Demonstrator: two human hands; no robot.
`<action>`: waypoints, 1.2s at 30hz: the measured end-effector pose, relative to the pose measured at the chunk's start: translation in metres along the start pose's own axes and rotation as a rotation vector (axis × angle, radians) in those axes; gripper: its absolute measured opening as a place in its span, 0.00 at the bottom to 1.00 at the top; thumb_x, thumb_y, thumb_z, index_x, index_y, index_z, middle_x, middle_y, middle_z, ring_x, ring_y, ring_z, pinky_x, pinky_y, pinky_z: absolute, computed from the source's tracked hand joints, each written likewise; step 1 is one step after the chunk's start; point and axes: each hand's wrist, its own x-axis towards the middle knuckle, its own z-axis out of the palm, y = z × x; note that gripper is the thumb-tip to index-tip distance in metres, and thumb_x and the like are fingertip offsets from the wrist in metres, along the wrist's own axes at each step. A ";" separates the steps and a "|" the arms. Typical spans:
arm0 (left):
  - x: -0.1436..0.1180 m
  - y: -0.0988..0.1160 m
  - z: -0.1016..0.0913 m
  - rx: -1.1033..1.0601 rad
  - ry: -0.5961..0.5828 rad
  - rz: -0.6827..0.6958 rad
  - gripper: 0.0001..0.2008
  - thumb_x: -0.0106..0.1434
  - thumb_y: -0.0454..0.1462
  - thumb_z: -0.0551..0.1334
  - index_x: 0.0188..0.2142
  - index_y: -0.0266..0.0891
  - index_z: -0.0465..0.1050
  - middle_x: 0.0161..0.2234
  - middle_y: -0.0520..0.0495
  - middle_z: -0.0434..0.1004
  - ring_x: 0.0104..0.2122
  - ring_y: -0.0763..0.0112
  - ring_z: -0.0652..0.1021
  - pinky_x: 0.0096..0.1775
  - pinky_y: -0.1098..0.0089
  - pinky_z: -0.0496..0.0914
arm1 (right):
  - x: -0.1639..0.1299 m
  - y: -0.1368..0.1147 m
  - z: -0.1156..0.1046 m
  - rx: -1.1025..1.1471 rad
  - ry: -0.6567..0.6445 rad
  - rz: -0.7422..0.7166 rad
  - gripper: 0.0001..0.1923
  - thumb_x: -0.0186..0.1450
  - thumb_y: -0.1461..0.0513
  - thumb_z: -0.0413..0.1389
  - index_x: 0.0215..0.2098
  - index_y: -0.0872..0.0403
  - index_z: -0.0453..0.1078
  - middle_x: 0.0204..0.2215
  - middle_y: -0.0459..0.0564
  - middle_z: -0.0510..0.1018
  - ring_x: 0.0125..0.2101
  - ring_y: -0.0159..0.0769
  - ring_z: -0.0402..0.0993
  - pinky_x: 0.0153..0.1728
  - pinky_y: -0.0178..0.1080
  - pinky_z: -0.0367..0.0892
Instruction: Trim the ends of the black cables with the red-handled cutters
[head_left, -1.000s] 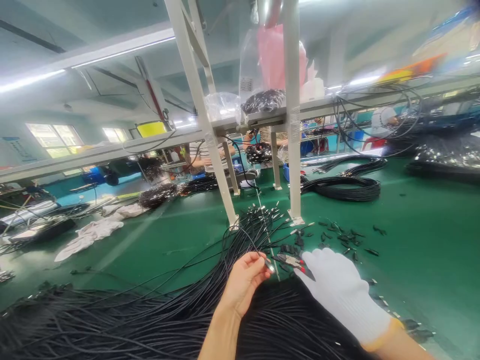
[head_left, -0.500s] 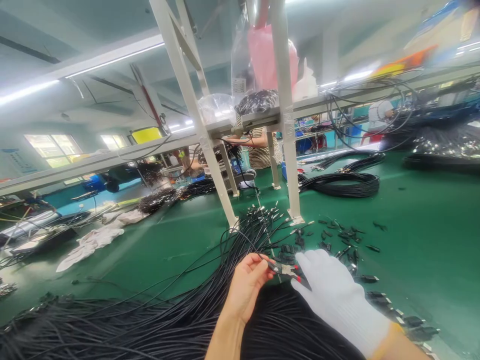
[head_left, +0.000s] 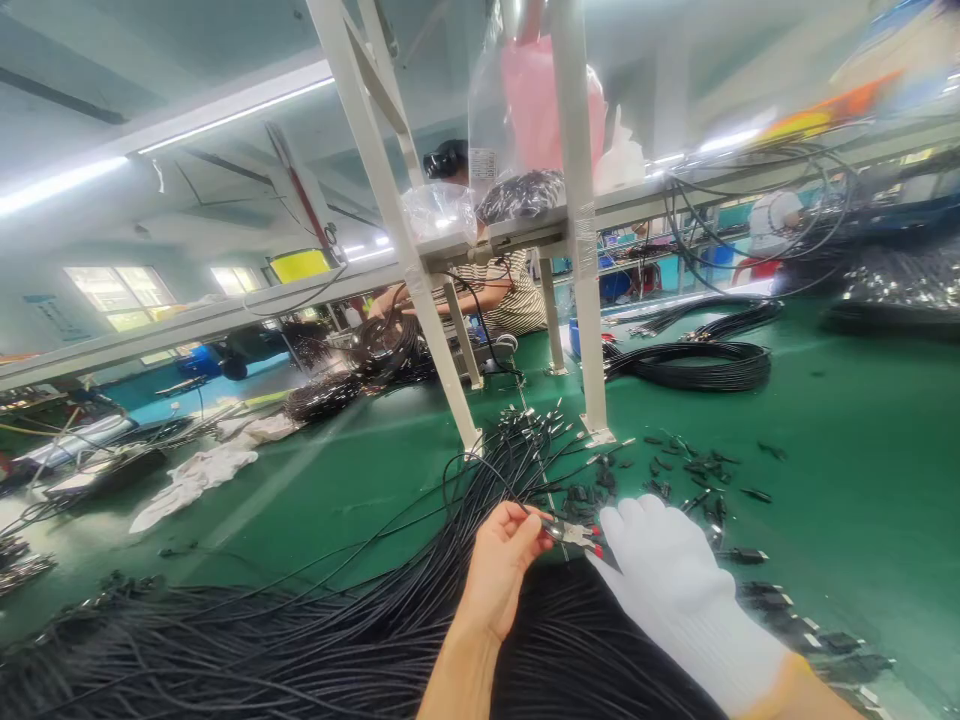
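Bare fingers of my left hand (head_left: 501,570) pinch a black cable close to its end, where a dark connector (head_left: 553,531) sticks out to the right. In a white knitted glove, my right hand (head_left: 667,575) is closed around the red handles of small cutting pliers (head_left: 577,536). The pliers' metal jaws point left and meet the connector; whether they bite into it I cannot tell. Under both hands spreads a thick bundle of black cables (head_left: 360,640). Cut-off black connector pieces (head_left: 709,468) lie to the right of the glove and beyond it.
White metal posts (head_left: 592,370) of a shelf stand on the green table (head_left: 847,450). Coiled black cables (head_left: 690,366) lie at the back right, a white cloth (head_left: 191,480) at the left. Behind the shelf, a person in a striped top (head_left: 517,295) handles cables.
The view has shifted slightly. My hands keep nearly the same pose, the pliers still at the connector. The person behind the shelf has leaned left, arms now around a cable coil.
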 end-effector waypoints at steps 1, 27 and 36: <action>0.001 -0.001 -0.001 -0.003 0.004 0.007 0.21 0.44 0.44 0.81 0.27 0.36 0.73 0.32 0.46 0.82 0.30 0.72 0.77 0.37 0.69 0.73 | -0.001 0.000 0.001 -0.007 0.000 -0.005 0.12 0.65 0.53 0.60 0.32 0.52 0.69 0.28 0.51 0.72 0.31 0.43 0.67 0.30 0.42 0.47; -0.003 -0.004 0.003 0.146 0.003 0.143 0.21 0.48 0.47 0.77 0.25 0.39 0.69 0.25 0.52 0.76 0.25 0.72 0.75 0.33 0.69 0.70 | -0.011 0.013 0.033 0.035 -0.014 -0.130 0.13 0.69 0.52 0.54 0.35 0.52 0.71 0.28 0.49 0.71 0.26 0.40 0.73 0.23 0.36 0.50; -0.002 -0.002 0.005 0.183 0.028 0.170 0.17 0.51 0.44 0.75 0.25 0.40 0.68 0.25 0.53 0.76 0.26 0.72 0.75 0.33 0.69 0.69 | -0.007 0.008 0.020 -0.044 0.031 -0.132 0.13 0.69 0.53 0.55 0.32 0.51 0.69 0.24 0.47 0.69 0.21 0.40 0.71 0.22 0.37 0.42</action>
